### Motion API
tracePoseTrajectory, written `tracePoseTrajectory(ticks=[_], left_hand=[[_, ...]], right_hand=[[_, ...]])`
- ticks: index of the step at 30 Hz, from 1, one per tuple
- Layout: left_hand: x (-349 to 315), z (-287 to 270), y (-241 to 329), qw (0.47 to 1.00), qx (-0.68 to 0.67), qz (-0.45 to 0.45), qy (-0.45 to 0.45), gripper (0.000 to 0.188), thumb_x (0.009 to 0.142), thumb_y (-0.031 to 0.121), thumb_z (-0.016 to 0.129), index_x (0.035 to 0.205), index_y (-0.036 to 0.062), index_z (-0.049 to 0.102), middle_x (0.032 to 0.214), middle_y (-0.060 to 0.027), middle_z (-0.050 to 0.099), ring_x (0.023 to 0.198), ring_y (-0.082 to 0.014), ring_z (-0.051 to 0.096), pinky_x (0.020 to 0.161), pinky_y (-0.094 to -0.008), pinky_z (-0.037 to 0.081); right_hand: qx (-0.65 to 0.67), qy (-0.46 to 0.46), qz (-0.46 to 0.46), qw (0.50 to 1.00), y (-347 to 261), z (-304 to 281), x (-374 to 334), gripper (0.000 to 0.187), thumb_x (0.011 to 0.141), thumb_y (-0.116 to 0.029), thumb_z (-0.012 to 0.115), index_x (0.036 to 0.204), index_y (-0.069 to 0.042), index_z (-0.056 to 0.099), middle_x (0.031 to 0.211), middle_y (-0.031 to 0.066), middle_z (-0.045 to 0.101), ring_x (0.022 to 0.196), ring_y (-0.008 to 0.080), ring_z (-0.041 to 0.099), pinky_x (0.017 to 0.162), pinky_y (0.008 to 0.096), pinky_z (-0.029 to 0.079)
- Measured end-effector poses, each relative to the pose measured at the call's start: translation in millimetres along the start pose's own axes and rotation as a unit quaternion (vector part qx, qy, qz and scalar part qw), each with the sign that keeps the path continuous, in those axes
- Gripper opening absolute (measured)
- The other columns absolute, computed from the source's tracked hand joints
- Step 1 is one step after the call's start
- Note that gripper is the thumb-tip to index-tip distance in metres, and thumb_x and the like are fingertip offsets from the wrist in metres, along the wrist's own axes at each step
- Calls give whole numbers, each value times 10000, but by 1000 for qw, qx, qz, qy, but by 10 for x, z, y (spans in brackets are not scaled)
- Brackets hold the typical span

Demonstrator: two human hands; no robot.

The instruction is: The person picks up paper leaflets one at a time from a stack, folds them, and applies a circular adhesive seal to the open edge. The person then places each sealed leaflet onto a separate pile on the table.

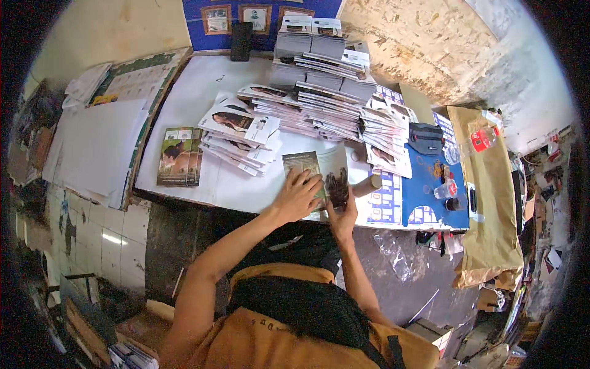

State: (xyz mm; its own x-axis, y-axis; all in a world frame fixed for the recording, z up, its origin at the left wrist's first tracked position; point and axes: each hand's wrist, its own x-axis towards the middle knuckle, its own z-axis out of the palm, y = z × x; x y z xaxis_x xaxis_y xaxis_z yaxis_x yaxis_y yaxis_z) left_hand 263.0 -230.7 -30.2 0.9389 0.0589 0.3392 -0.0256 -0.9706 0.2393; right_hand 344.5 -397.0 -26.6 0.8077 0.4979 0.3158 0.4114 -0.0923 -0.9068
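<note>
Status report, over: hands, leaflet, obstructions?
Left hand spread on open leaflet. Right hand at its lower edge. Brown cylinder close beside right hand.

On my feed I can pick out fine print on the open booklet, a red label on the clear bottle, lettering across the orange shirt and a dark scrawl on the white desk; at this distance, none seems legible.
</note>
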Motion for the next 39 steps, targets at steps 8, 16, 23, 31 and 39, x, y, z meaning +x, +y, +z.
tracePoseTrajectory(ticks=[8,16,23,31,39], left_hand=[[-5,-69,-44,1000,-7,-24,-16,527,893,274,621,1357,35,551,1405,-154,514,1334,-364,432,1163,-566,277],[-508,-160,-138,981,0,-174,92,395,891,214,651,1219,-5,619,1395,-154,523,1329,-362,443,1105,-501,361],[-564,-171,-143,977,-25,-187,96,468,942,237,592,1334,-14,535,1394,-155,552,1349,-352,449,1132,-487,344],[-546,-187,-149,979,-32,-175,97,568,966,277,572,1437,-18,458,1427,-162,542,1371,-364,435,1152,-477,330],[-566,-194,-146,986,-3,-156,65,571,971,359,572,1425,19,507,1508,-141,458,1408,-356,382,1158,-493,319]], right_hand=[[-160,-25,-104,981,-182,121,-7,707,750,108,654,1432,-26,526,1242,208,648,1136,409,597,1028,404,456],[-332,-70,-137,931,37,122,-98,722,756,32,624,1451,-153,551,1512,209,471,1403,426,421,1124,493,370],[-349,-158,-187,905,-193,169,-63,723,763,-5,643,1457,-175,541,1515,228,452,1392,425,431,1096,507,383],[-373,-200,-182,888,-176,108,-34,701,848,-439,733,1460,-164,531,1585,239,338,1420,403,399,1129,522,333],[-387,-222,-180,877,-188,109,-35,778,825,-556,715,1474,-173,522,1589,237,333,1426,382,409,1136,541,324]])
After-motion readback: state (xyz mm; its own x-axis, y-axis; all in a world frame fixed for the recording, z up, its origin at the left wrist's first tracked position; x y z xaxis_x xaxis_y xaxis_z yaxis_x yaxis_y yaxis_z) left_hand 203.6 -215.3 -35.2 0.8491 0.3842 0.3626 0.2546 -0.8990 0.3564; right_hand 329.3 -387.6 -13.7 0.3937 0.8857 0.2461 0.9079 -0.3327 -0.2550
